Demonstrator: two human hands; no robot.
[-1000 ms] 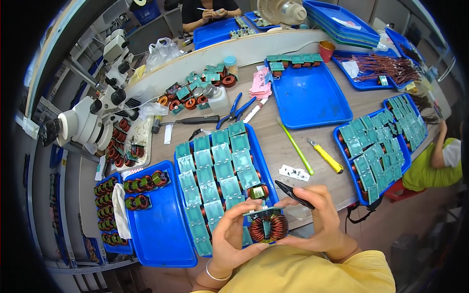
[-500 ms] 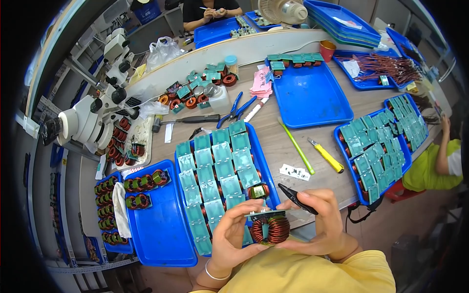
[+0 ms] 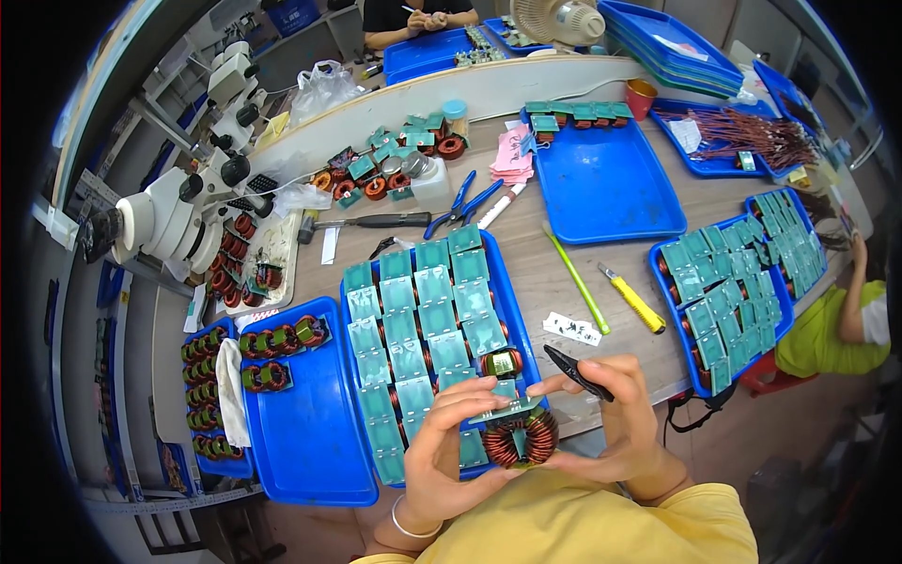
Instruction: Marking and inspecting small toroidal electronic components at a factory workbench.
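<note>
One bare left hand (image 3: 440, 451) clamps a copper-wound ring coil (image 3: 543, 438) with its flat green circuit board (image 3: 508, 409) between thumb and fingers; the bare right hand (image 3: 615, 423) clasps the opposite side, also holding a slender black pointed tool (image 3: 575, 371). In view, the coil overlaps a blue plastic tray's (image 3: 515, 301) near right corner.

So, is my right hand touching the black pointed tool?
Touching: the head view shows your right hand gripping the black pointed tool, its tip jutting free.

One held coil (image 3: 541, 440), one knife (image 3: 635, 302), one fan (image 3: 552, 21)
</note>
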